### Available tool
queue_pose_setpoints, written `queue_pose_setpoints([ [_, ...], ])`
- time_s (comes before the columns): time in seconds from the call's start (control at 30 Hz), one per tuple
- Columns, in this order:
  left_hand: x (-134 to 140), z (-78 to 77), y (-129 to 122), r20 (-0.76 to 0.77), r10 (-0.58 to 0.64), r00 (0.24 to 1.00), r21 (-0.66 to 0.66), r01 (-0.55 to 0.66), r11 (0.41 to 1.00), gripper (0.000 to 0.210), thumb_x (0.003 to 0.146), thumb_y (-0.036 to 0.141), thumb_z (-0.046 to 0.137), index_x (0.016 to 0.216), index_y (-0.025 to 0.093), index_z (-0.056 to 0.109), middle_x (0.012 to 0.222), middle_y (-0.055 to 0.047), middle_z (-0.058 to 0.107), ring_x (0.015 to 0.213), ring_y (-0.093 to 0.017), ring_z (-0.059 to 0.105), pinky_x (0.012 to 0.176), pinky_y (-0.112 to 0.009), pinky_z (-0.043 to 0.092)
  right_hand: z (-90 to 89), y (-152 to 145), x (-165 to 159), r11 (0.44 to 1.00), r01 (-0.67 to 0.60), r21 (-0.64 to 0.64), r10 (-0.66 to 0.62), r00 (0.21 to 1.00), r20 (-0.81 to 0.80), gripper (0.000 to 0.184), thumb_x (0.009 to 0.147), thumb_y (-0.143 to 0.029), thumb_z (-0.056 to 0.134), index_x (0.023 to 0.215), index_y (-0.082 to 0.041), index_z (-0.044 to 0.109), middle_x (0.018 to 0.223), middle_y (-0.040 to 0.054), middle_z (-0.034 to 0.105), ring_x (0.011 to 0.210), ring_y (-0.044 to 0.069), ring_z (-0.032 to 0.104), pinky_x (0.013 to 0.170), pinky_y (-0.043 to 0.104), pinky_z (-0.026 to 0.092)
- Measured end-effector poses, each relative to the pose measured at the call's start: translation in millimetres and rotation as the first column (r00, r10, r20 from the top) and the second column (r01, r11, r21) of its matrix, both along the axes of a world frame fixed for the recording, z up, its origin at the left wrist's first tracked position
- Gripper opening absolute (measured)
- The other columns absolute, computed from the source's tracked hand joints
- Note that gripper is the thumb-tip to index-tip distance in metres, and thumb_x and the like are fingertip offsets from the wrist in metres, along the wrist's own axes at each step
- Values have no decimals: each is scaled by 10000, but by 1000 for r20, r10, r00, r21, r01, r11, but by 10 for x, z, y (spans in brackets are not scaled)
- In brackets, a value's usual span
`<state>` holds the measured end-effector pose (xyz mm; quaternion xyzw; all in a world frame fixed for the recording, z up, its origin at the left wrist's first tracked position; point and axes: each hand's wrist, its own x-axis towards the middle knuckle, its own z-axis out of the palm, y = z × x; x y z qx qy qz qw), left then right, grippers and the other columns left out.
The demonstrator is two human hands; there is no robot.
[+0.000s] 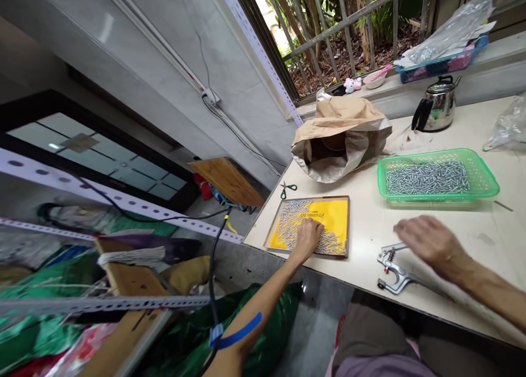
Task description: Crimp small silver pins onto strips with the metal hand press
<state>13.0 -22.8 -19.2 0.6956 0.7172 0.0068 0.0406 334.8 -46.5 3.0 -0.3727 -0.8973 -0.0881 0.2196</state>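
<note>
Holding both hands [309,236] apart, left curled in tray [348,227], right [429,239] near pliers [405,276]

a small workshop, it seems: a cream worktop [364,226] carries a green plastic basket [485,183] of slim silvery metal pieces [427,178] and silver metal pliers [406,278], near perforated white metal racking [28,169].

Yellow tray lining [335,215], green basket [489,188], silver metal pieces [290,223]

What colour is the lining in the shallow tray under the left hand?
The lining is bright yellow with dark lettering; the head view shows it best.
</note>
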Motion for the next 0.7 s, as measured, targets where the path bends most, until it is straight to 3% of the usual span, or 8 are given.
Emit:
queue_pose_setpoints([
  [0.07,16,-20,48,-12,-11,1000,-67,10,998,224,855,189,503,770,137,703,818,-104,639,883,-227,556,767,-320,431,262,229,134,982,187,12,-188,981,48,427,874,-26,291,1071,-199,628,999,108,659,911,269,568,777,441,439],
  [0.13,31,-44,51,-9,-14,1000,-84,13,996,208,830,149,513,740,132,699,789,-99,644,850,-216,569,744,-304,425,457,352,221,921,388,35,-389,916,95,415,884,-49,290,1165,-131,584,1039,170,636,880,306,566,708,437,428],
  [0.2,22,-63,29,-5,-10,1000,-99,10,995,199,809,113,517,704,129,685,755,-90,642,803,-200,577,723,-289,417,524,347,250,886,461,42,-463,880,103,395,898,-87,317,1222,-111,542,1087,199,611,869,315,561,681,420,413],
  [0.47,-115,-136,-39,10,29,1000,-60,-28,998,159,825,141,497,718,136,615,788,-83,628,770,-187,563,678,-275,401,51,43,215,956,280,-88,-277,960,40,289,903,-171,352,1002,-184,624,972,133,606,850,279,545,689,386,416],
  [0.7,-202,-277,93,37,36,999,35,-38,999,182,846,81,385,776,157,535,813,-91,568,824,-215,514,738,-329,406,-66,-36,259,969,220,-110,-222,975,-7,326,936,-210,316,963,-202,641,930,109,625,820,250,573,679,374,449],
])
